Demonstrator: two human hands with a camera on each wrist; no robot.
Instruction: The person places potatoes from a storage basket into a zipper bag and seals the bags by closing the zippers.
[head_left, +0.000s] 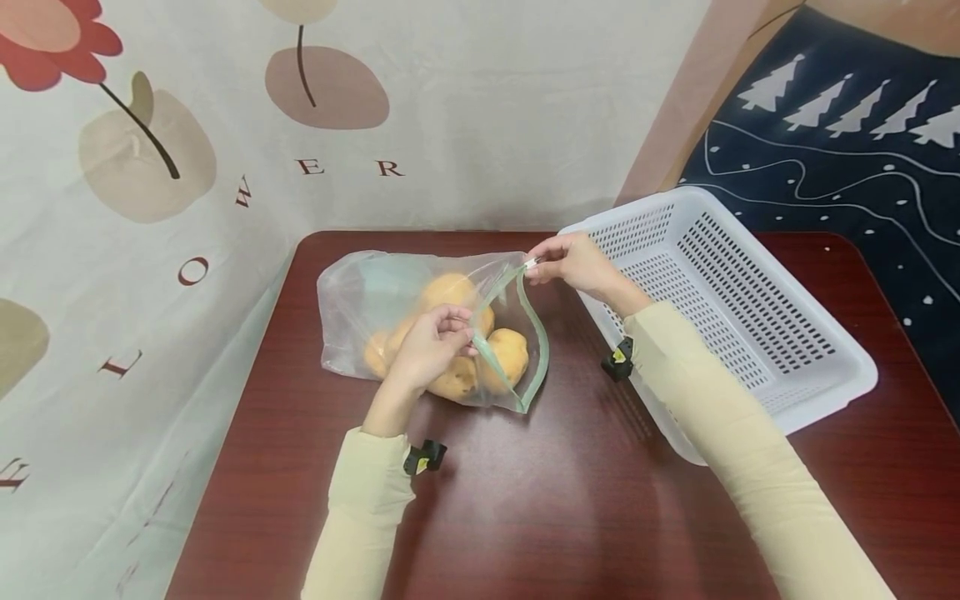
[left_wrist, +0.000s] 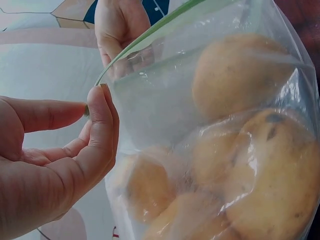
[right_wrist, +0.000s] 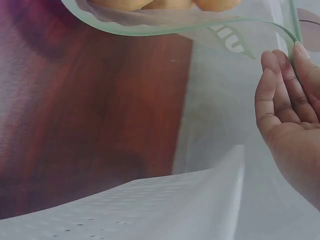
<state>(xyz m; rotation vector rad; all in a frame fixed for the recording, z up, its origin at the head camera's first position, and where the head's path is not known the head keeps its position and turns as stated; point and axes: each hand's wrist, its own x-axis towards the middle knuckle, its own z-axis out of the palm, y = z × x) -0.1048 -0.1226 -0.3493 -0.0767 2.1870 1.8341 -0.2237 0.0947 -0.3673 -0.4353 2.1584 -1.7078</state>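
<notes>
A clear zip bag with a green zip rim lies on its side, its mouth gaping toward the right. Inside are several yellowish potatoes, one close behind the mouth. My left hand pinches the green rim between thumb and fingertips, midway along the upper edge; the left wrist view shows the potatoes through the plastic beside this hand. At the far corner of the mouth, my right hand pinches the rim by a small white zip slider. In the right wrist view its fingers meet the thumb at the corner.
A white perforated plastic basket stands at the right of the dark red wooden table, partly under my right forearm. Behind the table hangs a pale printed cloth, with a navy one patterned with trees at the right.
</notes>
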